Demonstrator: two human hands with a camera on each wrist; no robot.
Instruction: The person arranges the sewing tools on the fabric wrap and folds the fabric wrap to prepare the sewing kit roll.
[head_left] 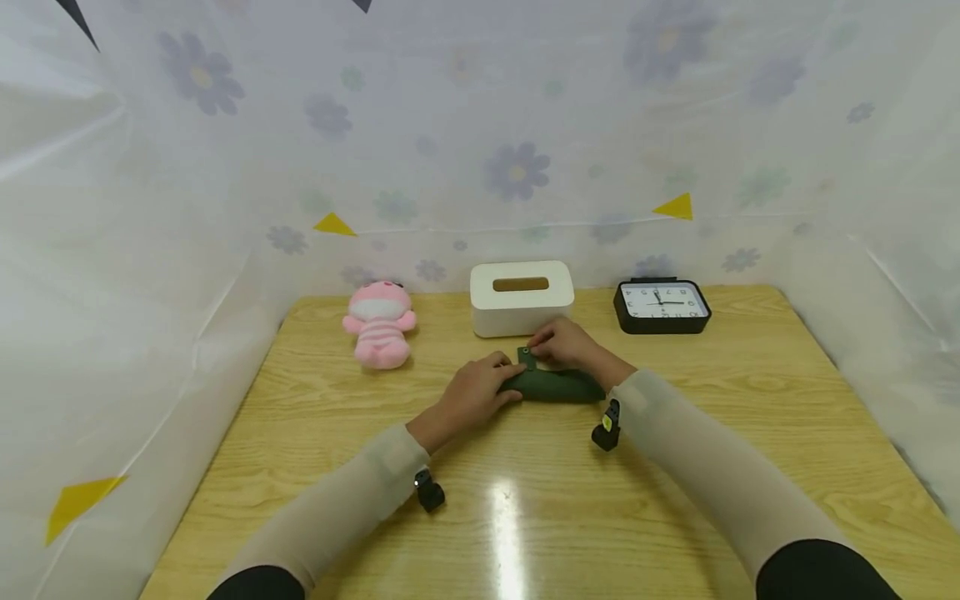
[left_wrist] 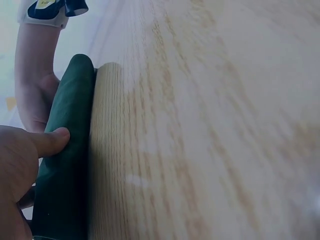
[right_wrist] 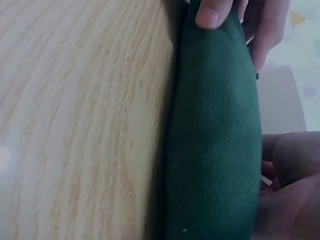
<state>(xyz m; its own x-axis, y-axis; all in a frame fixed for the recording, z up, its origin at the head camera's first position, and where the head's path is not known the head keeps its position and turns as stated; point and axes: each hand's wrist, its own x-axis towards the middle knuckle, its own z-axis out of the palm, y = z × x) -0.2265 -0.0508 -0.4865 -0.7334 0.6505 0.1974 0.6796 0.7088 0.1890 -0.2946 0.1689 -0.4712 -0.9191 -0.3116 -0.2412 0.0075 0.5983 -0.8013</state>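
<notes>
A dark green rolled fabric bundle (head_left: 558, 386) lies on the table, with a short strap (head_left: 524, 357) bearing a round snap standing out from its far side. My left hand (head_left: 474, 390) grips the bundle's left end; in the left wrist view its thumb (left_wrist: 56, 140) presses on the green fabric (left_wrist: 67, 125). Behind the bundle, my right hand (head_left: 567, 342) pinches at the strap by the snap. From the right wrist view, the bundle (right_wrist: 215, 120) hides part of the right hand (right_wrist: 295, 180), and its fingertips are not visible there.
Just beyond the hands stands a white tissue box (head_left: 517, 320) with a slotted lid. A pink plush toy (head_left: 381, 325) lies to the left, and a black-framed clock (head_left: 663, 306) sits to the right. Flowered white sheeting (head_left: 420, 192) encloses the wooden table (head_left: 337, 400) at the back and sides.
</notes>
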